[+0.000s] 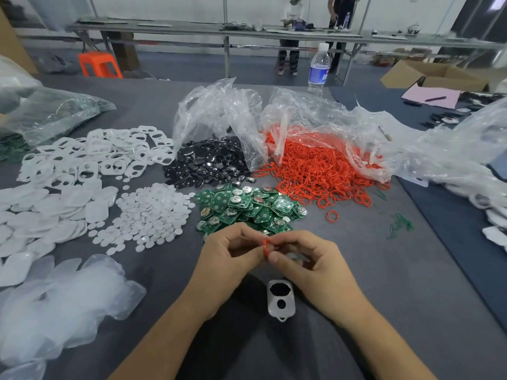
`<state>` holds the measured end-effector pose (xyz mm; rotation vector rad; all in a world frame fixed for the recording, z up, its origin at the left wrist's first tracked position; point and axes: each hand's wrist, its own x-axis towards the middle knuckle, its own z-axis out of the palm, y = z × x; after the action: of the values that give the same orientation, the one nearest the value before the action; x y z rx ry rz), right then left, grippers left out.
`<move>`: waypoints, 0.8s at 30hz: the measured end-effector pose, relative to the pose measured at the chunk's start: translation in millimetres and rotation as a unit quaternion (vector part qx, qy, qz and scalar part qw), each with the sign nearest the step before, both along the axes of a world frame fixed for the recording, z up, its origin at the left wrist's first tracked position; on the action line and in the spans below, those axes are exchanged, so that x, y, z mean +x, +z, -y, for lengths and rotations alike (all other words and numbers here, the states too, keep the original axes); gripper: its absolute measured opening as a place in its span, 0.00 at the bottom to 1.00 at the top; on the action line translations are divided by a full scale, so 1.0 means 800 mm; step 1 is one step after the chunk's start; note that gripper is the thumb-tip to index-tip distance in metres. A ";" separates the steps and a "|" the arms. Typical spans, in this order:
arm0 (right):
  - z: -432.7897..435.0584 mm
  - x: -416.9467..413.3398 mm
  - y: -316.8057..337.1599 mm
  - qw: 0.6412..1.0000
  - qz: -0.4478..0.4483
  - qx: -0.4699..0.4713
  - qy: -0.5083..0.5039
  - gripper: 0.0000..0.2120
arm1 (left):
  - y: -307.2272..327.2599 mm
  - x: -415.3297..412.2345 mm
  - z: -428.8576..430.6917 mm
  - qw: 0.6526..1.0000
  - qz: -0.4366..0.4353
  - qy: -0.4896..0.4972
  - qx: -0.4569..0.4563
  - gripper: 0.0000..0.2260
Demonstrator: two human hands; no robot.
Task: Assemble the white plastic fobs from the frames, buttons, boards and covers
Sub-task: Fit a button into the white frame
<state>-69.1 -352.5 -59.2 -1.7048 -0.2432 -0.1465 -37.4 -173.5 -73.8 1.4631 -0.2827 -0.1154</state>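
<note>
My left hand [227, 253] and my right hand [307, 259] meet over the table, both pinching one small red ring [265, 246] between their fingertips. A white fob frame [281, 300] with two holes lies flat just below my hands. Farther out are piles: white frames [96, 154], white round buttons [148, 215], white covers [41, 212], black buttons [208, 163], green boards [247, 207] and red rings [321, 171].
Crumpled clear bags [315, 116] rise behind the black and red piles. A water bottle [318, 68] stands at the table's far edge. More bagged parts [49, 111] lie far left, and white parts [496, 215] at the right edge. People stand at a distant bench.
</note>
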 end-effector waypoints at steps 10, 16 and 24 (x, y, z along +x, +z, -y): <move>-0.001 -0.006 -0.001 0.943 0.167 -0.275 -0.089 0.10 | -0.007 -0.004 0.001 0.998 0.011 -0.011 0.057 0.08; 0.017 -0.015 0.009 0.938 0.116 -0.325 -0.041 0.12 | 0.004 -0.011 -0.006 0.996 0.013 -0.037 0.085 0.12; 0.018 -0.058 0.009 0.932 0.095 -0.349 0.003 0.12 | 0.006 -0.055 -0.011 0.949 0.151 0.013 0.276 0.12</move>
<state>-115.6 -366.9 -51.8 -2.4001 -0.4868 -0.2408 -81.4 -164.8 -68.7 2.0463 -0.5080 0.0587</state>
